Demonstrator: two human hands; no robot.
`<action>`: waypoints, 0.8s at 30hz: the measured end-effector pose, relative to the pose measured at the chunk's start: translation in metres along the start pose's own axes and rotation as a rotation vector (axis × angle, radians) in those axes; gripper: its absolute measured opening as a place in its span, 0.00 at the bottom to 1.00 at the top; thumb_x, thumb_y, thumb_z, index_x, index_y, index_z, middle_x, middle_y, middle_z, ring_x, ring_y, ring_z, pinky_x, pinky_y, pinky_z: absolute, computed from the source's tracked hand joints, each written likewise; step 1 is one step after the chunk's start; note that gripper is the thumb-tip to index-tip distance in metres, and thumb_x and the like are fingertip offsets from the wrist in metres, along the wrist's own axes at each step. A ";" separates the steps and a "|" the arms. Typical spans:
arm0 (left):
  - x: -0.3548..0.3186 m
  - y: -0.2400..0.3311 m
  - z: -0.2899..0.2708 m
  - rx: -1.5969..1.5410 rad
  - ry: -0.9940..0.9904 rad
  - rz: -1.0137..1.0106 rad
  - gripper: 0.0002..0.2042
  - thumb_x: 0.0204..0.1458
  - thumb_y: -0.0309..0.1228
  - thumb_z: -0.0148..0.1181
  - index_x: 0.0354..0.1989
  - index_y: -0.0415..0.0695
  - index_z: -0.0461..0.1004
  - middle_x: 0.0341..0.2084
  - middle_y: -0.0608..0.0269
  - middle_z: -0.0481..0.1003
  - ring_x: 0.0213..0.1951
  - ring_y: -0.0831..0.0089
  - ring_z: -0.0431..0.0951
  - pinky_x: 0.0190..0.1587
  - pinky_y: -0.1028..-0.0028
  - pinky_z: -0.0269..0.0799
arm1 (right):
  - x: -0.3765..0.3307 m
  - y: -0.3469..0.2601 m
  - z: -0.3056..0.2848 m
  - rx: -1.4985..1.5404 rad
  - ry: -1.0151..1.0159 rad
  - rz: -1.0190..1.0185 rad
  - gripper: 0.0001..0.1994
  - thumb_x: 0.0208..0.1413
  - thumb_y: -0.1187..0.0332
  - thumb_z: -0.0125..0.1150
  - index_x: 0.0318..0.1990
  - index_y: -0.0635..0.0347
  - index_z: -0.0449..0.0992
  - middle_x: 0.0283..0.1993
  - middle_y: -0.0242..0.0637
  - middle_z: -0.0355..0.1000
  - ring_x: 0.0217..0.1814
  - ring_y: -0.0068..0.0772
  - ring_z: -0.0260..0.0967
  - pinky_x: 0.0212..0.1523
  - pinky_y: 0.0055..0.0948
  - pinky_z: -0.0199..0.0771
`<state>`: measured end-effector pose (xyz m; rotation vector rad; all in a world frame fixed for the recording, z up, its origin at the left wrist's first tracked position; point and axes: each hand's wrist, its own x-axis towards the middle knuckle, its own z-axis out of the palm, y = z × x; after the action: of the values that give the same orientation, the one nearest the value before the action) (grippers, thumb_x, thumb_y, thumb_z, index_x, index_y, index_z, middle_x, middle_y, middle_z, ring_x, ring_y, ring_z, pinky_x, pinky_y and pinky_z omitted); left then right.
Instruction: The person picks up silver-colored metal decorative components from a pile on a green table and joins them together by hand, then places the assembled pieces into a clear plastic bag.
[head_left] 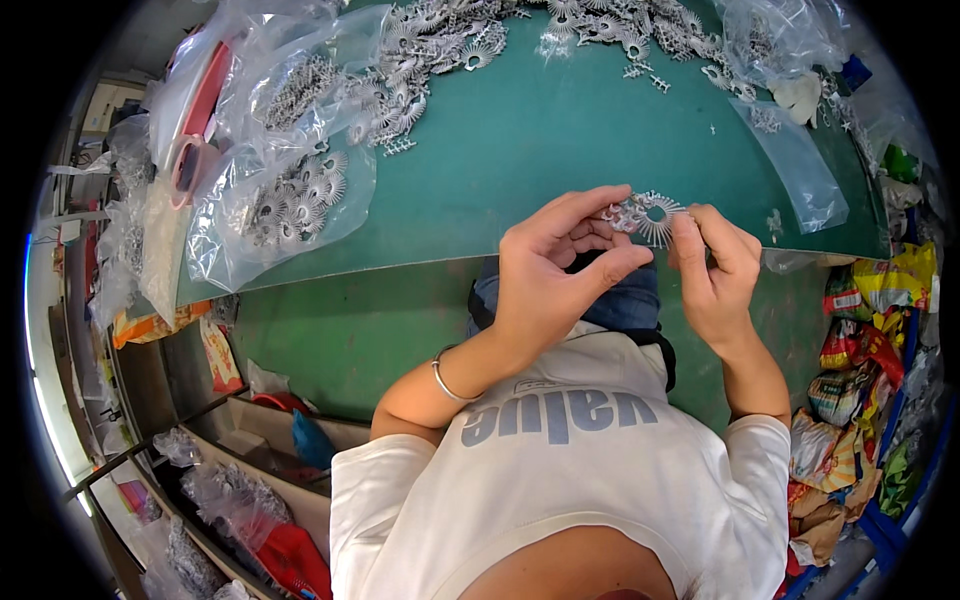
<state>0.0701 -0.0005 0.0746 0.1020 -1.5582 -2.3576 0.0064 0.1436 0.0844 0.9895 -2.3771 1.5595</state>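
A grey metal piece (pixel 655 218), fan-shaped with thin spokes round an open middle, is held up over the table's near edge. My left hand (pixel 553 262) curls round its left end, with the fingertips against it and the thumb apart below. My right hand (pixel 718 262) pinches its right edge between thumb and bent fingers. Smaller parts seem to cluster at the piece's left end, partly hidden by my left fingers. Beneath both hands is the near edge of the green tabletop (pixel 450 190).
A long heap of similar metal pieces (pixel 440 45) lines the far side. Clear bags of pieces (pixel 300 205) and pink-handled scissors (pixel 188 170) lie left. Right are a flat plastic bag (pixel 795 165) and colourful packages (pixel 850 385). An open drawer (pixel 250 430) is lower left.
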 end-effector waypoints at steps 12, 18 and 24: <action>0.006 -0.010 -0.018 0.698 -0.042 0.707 0.13 0.39 0.13 0.60 0.36 0.36 0.75 0.26 0.54 0.74 0.24 0.69 0.75 0.24 0.77 0.72 | 0.000 -0.022 -0.003 0.236 -0.033 0.233 0.09 0.55 0.75 0.52 0.24 0.68 0.71 0.13 0.31 0.64 0.14 0.14 0.58 0.15 0.17 0.54; 0.007 -0.009 -0.023 0.800 -0.111 0.751 0.12 0.37 0.14 0.61 0.33 0.36 0.75 0.25 0.54 0.73 0.23 0.67 0.75 0.25 0.76 0.72 | -0.003 -0.020 -0.001 0.403 -0.023 0.339 0.10 0.56 0.74 0.52 0.24 0.69 0.71 0.13 0.30 0.65 0.13 0.14 0.59 0.14 0.16 0.54; 0.017 -0.010 -0.029 0.729 -0.146 0.782 0.13 0.35 0.15 0.64 0.33 0.36 0.75 0.25 0.53 0.73 0.23 0.66 0.74 0.25 0.76 0.72 | -0.003 -0.021 0.000 0.155 -0.014 0.130 0.05 0.52 0.76 0.55 0.26 0.68 0.72 0.15 0.35 0.65 0.13 0.23 0.62 0.14 0.21 0.57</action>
<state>0.0579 -0.0274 0.0553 -0.4453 -1.9743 -1.1731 0.0215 0.1396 0.0990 0.8909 -2.4045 1.8123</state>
